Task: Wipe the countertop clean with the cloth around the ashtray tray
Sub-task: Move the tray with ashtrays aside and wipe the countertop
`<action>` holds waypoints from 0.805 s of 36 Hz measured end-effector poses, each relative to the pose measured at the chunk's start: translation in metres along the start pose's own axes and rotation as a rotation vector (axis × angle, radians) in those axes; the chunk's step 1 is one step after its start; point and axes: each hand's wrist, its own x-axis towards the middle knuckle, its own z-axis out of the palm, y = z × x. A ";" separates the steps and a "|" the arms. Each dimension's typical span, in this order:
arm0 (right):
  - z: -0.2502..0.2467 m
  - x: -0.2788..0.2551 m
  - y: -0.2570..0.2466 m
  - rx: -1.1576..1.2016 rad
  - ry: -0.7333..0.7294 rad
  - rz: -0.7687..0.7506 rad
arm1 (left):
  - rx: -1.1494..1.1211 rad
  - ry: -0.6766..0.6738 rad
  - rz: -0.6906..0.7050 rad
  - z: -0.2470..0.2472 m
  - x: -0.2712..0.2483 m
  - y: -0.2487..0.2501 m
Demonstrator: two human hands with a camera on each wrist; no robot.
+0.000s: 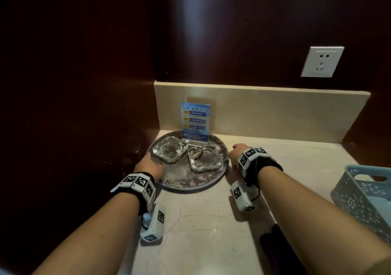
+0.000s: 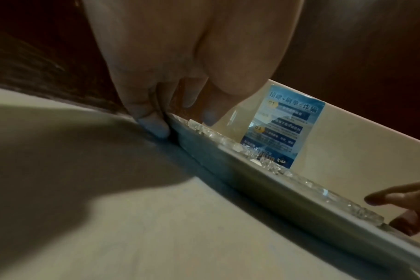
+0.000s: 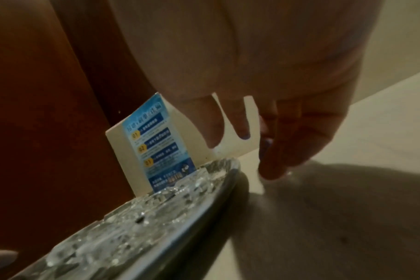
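Two hands loosely spread at tray rim, nine and three o'clock | we see no cloth | table unwiped

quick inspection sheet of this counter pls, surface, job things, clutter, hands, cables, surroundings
surface: pale stone countertop, faint cracks, dim light
job's things: round tray in the back left corner, carrying two glass ashtrays and a blue card; no cloth seen
clutter: blue basket at the right edge
grippers: left hand at the tray's left rim, fingertips against its edge; right hand beside the right rim, fingers loose
cables: thin black lead at each wrist device
surroundings: dark wood walls, beige backsplash, wall socket
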 end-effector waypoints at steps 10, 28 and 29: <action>-0.005 -0.056 -0.021 0.187 -0.022 -0.145 | -0.125 0.002 -0.005 -0.003 0.002 -0.008; -0.010 -0.045 0.000 0.523 0.160 -0.162 | -0.365 0.019 0.074 0.001 -0.011 -0.007; -0.013 -0.045 0.005 0.520 0.175 -0.172 | -0.379 0.019 0.084 0.003 -0.013 -0.004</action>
